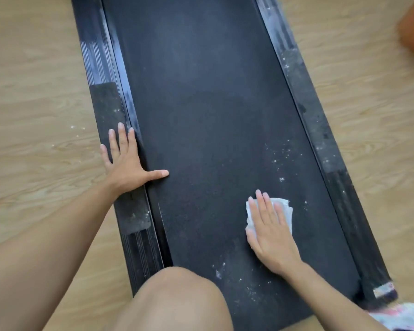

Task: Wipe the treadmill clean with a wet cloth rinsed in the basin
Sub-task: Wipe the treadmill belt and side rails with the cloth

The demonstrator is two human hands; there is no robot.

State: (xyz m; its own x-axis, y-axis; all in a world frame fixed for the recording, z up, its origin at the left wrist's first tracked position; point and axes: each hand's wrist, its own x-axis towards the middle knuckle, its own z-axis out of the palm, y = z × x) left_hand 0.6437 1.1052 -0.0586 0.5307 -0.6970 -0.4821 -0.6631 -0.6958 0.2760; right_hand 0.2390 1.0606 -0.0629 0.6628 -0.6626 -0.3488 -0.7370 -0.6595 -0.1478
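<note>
Cloth: soft, limp, wet, light; best pressed flat from above.
Right grip: fingers straight, pressing cloth onto treadmill belt, near right.
Left grip: released, splayed on left rail.

**Bare Arms, Bare Knee, a Corner of Printed Fabric**

The left forearm and right forearm are uncovered right to the picture's edge. The left hand and right hand have slim fingers with short, trimmed nails. A bare knee shows at the bottom. In the lower right corner is a piece of light garment, white with pink and bluish print, blurred.
</note>
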